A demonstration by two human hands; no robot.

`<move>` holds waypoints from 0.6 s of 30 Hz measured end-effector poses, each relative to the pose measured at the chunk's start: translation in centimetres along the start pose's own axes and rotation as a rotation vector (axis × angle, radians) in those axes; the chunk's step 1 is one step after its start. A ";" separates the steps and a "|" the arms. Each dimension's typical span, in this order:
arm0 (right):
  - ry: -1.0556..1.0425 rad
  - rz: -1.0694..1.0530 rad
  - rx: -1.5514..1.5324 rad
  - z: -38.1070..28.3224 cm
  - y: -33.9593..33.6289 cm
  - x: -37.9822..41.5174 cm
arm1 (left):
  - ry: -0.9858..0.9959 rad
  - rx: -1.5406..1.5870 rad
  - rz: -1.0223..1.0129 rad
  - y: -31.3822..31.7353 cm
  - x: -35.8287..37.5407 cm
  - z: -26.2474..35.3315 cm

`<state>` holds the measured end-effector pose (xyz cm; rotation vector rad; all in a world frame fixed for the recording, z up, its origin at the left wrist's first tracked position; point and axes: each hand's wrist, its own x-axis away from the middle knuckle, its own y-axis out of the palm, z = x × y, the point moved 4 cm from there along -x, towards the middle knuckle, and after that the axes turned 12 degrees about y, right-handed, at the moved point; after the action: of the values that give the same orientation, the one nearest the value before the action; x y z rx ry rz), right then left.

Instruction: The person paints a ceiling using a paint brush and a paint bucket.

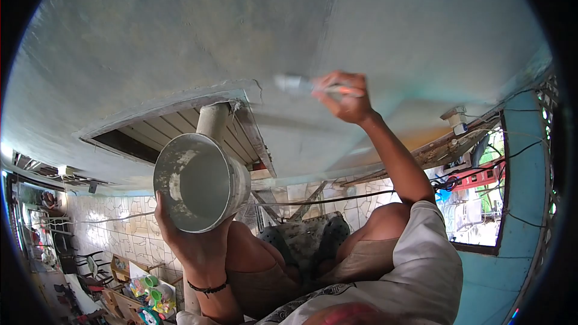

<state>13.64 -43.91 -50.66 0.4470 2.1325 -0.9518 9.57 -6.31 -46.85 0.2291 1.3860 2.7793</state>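
My left hand (195,247) is wrapped round the lower side of a bucket (241,183), its mouth turned toward me. Pale grey paint (208,186) shows inside, with dried patches on the inner wall. My right hand (346,95) grips a paintbrush (295,83) by its handle, fingers closed round it. The bristles point left and are smeared by motion, close against the grey-white painted surface (385,36). To the left of the brush, that surface has a recessed opening (174,123) with slats inside and a round pipe (212,121) coming through it.
I am perched on a paint-spattered platform (304,238) high above a stone-patterned floor (120,222). A cable (313,203) runs across below the surface. A lamp fitting (457,121) and a window (481,198) are on the right. A cluttered table (153,295) stands lower left.
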 end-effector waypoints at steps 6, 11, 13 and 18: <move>0.282 -0.398 0.106 2.2 2.2 2.8 | 0.072 -0.091 0.094 -0.5 0.2 0.4; 0.146 -0.106 0.067 -2.9 -1.3 -1.3 | 0.025 -0.021 0.268 0.1 0.3 0.9; 0.088 -0.024 0.029 -5.2 -1.7 -1.7 | 0.008 0.002 0.279 0.3 0.3 1.0; 0.153 0.050 -0.066 -8.4 -1.3 -1.3 | -0.007 -0.044 0.070 0.1 -0.1 0.5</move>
<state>9.60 -38.49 -45.29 0.5525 2.2722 -0.8397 9.74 -5.96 -46.47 0.2916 1.3395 2.8584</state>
